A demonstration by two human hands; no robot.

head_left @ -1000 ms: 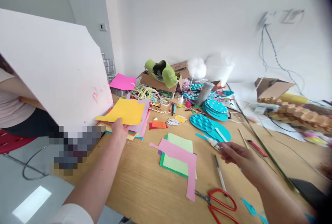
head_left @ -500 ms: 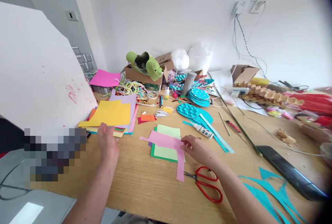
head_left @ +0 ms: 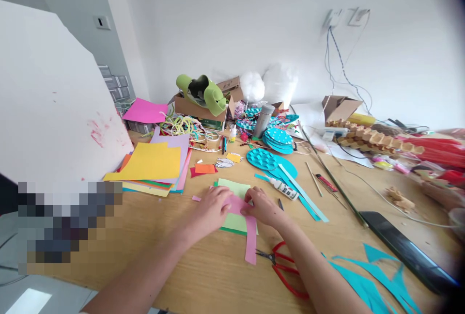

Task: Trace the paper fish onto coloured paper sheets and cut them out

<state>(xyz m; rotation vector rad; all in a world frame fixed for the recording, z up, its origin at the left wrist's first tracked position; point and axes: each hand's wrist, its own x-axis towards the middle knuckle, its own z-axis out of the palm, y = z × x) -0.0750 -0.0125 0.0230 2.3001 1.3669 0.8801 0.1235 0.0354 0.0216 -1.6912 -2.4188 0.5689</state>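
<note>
A pink paper piece with a strip hanging down on its right lies across light green paper, with darker green paper beneath. My left hand rests on the left part of the pink paper, its fingers bent and close together. At the pink paper's right side is my right hand, thumb and fingertips pinched at its edge. Red-handled scissors lie partly under my right forearm, their blades pointing at the pink strip.
Stacked coloured paper lies at the left. A glue bottle and blue strips are behind my right hand. Blue scraps and a black phone lie at the right. Craft supplies line the wall.
My left hand has moved right from beside the yellow paper onto the pink and green papers. My right hand stays at the pink paper's right side.
</note>
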